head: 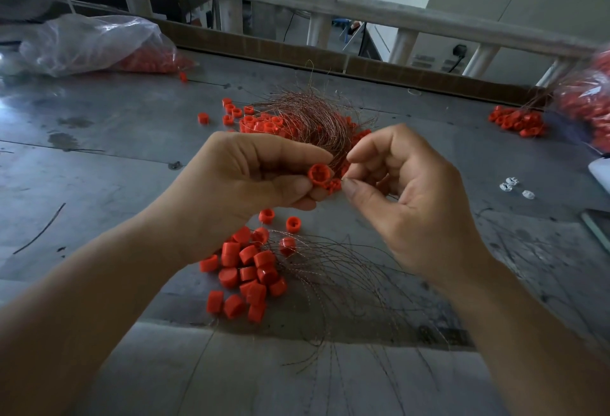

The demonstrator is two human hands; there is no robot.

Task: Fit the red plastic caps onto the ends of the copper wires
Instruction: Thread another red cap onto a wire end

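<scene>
L hand (251, 178) holds red cap (319, 174) | R hand (406, 191) pinches wire (343, 181)

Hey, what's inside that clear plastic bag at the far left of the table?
Red caps show through the plastic bag at its right end. The rest is crumpled and glary, so its contents there cannot be seen.

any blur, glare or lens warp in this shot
Head view: wide-angle warp bows the railing; blur smears the red bag at the right edge; the metal table shows dull glare far left; the red cap in the left hand is sharp.
</scene>
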